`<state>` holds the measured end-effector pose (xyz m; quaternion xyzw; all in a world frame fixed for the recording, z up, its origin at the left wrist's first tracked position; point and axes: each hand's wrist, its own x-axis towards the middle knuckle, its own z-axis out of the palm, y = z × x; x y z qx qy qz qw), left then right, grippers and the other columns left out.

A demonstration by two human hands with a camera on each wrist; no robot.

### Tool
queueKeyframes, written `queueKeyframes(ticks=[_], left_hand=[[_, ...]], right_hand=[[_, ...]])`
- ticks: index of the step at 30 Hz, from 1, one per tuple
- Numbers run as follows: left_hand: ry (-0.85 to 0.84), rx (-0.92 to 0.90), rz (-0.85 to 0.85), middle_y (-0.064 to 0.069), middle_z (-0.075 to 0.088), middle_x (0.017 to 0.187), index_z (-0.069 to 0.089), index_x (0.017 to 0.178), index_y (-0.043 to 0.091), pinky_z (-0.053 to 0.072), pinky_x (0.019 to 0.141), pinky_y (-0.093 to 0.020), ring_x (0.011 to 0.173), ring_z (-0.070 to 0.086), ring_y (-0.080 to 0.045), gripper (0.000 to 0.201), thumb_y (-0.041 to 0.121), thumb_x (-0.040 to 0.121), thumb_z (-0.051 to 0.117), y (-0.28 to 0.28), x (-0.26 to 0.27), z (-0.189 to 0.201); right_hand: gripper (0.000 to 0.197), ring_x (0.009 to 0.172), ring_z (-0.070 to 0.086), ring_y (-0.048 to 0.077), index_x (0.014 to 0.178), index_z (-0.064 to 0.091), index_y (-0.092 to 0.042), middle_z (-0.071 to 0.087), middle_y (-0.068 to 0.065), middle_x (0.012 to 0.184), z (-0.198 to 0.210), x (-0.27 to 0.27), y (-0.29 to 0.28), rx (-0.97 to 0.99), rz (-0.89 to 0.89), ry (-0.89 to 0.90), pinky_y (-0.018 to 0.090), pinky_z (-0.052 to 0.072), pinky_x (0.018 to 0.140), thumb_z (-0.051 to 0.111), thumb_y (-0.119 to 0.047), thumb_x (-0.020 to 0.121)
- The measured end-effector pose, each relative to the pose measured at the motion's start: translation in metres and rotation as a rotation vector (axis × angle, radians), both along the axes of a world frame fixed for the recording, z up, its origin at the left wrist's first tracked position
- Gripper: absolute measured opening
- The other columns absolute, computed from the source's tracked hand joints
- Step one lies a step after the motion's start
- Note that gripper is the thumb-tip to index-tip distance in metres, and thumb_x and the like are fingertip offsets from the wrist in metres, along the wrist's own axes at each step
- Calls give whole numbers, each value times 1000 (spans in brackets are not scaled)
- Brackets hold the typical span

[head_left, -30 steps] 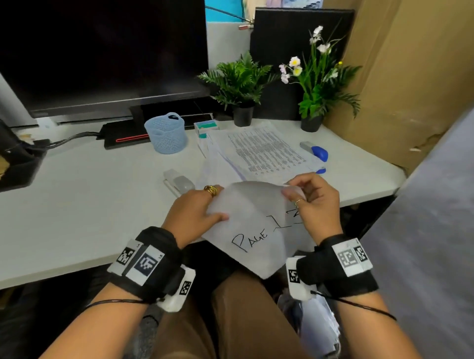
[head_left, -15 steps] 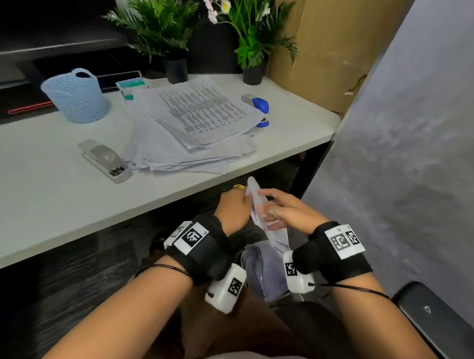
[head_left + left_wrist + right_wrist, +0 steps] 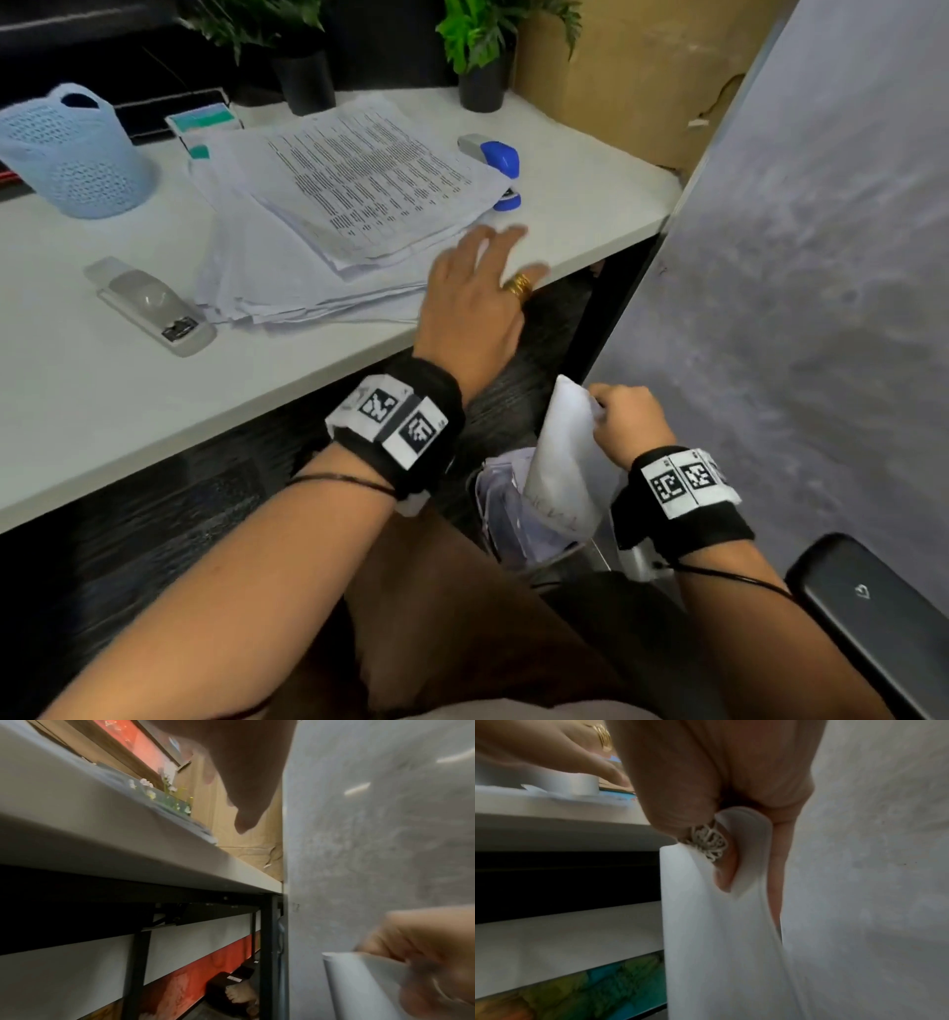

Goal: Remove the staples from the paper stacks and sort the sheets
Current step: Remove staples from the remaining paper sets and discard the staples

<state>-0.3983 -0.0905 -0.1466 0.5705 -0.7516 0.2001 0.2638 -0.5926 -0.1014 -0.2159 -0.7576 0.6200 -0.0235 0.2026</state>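
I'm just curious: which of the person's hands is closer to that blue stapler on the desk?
Left. The left hand reaches over the desk edge just short of the blue stapler; the right hand is below the desk, gripping a sheet.

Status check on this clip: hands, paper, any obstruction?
Left hand open, over paper stack edge. Right hand pinching folded sheet below desk. No visible obstruction.

At frame centre, bare desk [image 3: 580,205] is left only as a narrow strip between the spread paper pile [image 3: 328,216] and the grey partition [image 3: 801,257] at right. The strip's far end is blocked by a blue stapler [image 3: 495,159]. Open surface is seen at lower left, bounded by a grey stapler [image 3: 149,306].
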Motion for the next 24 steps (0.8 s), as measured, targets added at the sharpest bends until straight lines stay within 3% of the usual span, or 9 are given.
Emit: queueKeyframes(ticks=[2, 4, 7, 17, 19, 22, 24], left_hand=[[-89, 188, 234, -13, 25, 153, 41, 141, 23, 20, 109, -53, 139, 17, -39, 55, 31, 88, 55, -16, 8, 8], [-73, 445, 383, -11, 5, 158, 13, 151, 25, 1, 113, -55, 143, 0, -41, 63, 50, 96, 32, -27, 16, 5], [-13, 575, 406, -10, 10, 158, 13, 151, 20, 5, 113, -55, 142, 6, -39, 68, 59, 95, 18, -33, 27, -11], [-34, 520, 424, -15, 13, 156, 18, 149, 17, 9, 110, -60, 140, 11, -41, 69, 59, 94, 17, -38, 24, -22], [-46, 502, 430, -15, 15, 155, 18, 149, 17, 11, 109, -60, 140, 12, -42, 69, 59, 94, 17, -38, 24, -23], [-60, 465, 442, -15, 19, 153, 21, 148, 17, 15, 108, -60, 138, 17, -42, 68, 58, 94, 17, -39, 25, -24], [-67, 470, 458, -16, 21, 152, 22, 147, 17, 18, 106, -59, 136, 20, -42, 69, 58, 93, 16, -39, 24, -23]], right_hand=[[35, 104, 58, 36, 113, 63, -15, 65, 19, 108, -9, 3, -7, -3, -4, 25, 33, 45, 81, 44, -1, 87], [38, 106, 58, 36, 117, 62, -16, 63, 19, 111, -19, 6, -15, 27, -24, 44, 34, 46, 84, 43, -1, 87], [38, 112, 55, 37, 122, 59, -14, 60, 20, 118, -39, 10, -24, 127, -79, 81, 37, 45, 90, 42, -3, 89], [41, 118, 51, 37, 133, 45, -7, 56, 22, 126, -158, 26, -40, 352, -114, 25, 35, 38, 96, 43, -5, 92], [43, 121, 49, 36, 138, 38, -7, 52, 22, 131, -184, 27, -39, 440, -130, -24, 34, 37, 96, 42, -15, 96], [72, 131, 40, 25, 142, 33, -10, 40, 10, 144, -205, 30, -36, 547, -56, -47, 32, 32, 106, 46, -54, 86], [68, 129, 40, 18, 140, 38, -10, 39, -1, 139, -206, 35, -35, 534, -11, -19, 30, 30, 108, 55, -49, 87]])
